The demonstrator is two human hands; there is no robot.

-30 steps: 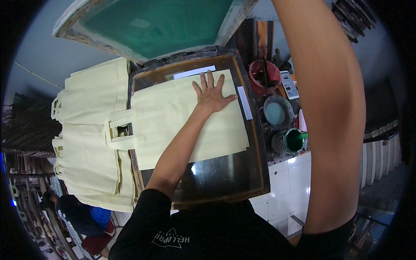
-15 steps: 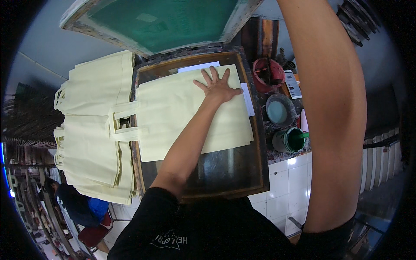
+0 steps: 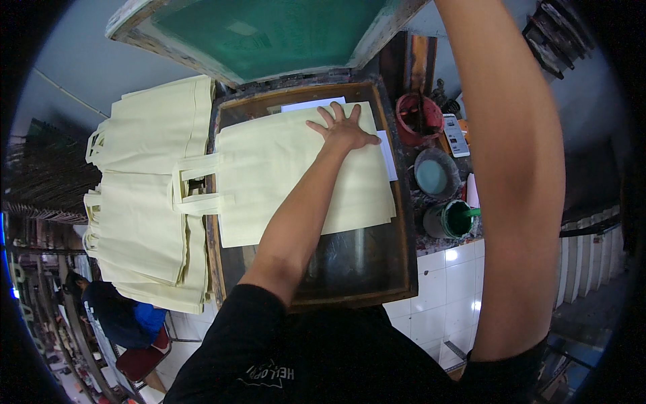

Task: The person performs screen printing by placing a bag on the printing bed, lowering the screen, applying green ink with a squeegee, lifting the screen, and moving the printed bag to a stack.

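A cream fabric tote bag [image 3: 269,175] lies flat on the wood-framed glass board [image 3: 356,269], its handles hanging over the left edge. My left hand [image 3: 344,131] rests on the bag's upper right part with fingers spread, holding nothing. Pieces of white paper [image 3: 386,155] show under the bag's right and far edges. Beyond the board a screen-printing frame [image 3: 262,34] with green mesh stands tilted up. My right forearm [image 3: 515,121] reaches up past the top edge of the picture, so my right hand is out of sight.
Stacks of cream tote bags [image 3: 141,222] lie left of the board. To the right are a red bucket [image 3: 412,131], a bowl of pale liquid [image 3: 431,176], a tub of green ink [image 3: 447,219] and a phone [image 3: 455,137]. A person [image 3: 118,313] sits at the lower left.
The whole view has shifted slightly, moving the board and bag a little to the right in the picture. My left hand stays spread on the bag, and the screen remains raised.
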